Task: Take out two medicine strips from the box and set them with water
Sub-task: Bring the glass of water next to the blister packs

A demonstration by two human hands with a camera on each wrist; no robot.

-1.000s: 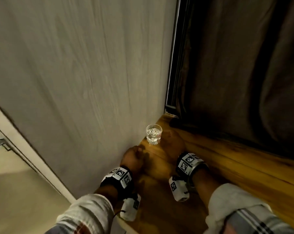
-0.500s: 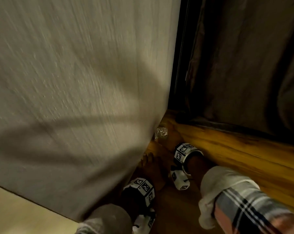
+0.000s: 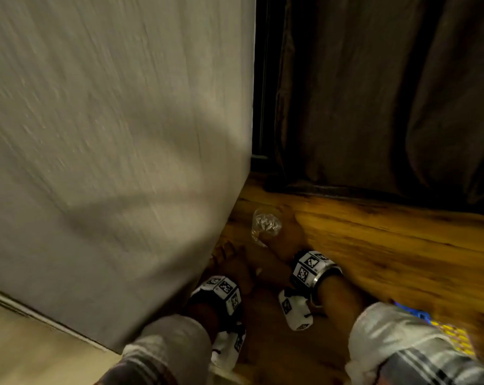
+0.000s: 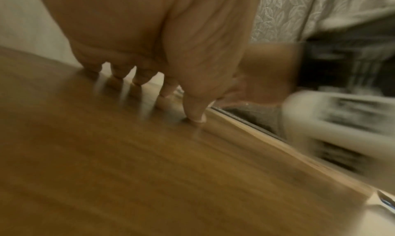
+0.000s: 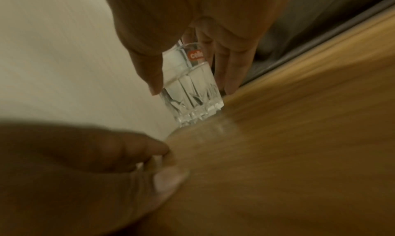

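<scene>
A person's right hand [image 5: 192, 28] wraps a clear cut-glass tumbler of water [image 5: 190, 86] standing at the far corner of a wooden worktop [image 5: 299, 146], thumb on one side and fingers [image 5: 233, 70] on the other, touching the glass. The tumbler, with a red label near its rim, sits just beside a pale wall [image 3: 110, 134] and near a dark curtain [image 3: 388, 107]. The left hand [image 4: 162, 42] rests nearer along the wall-side edge, its fingers [image 4: 195, 111] apart and extended, tips touching the wood, holding nothing. A blue-and-yellow packet [image 3: 441, 332], blurred, lies on the worktop near the right sleeve [image 3: 396, 343]. Marker-printed bands [image 3: 310, 268] circle both wrists.
</scene>
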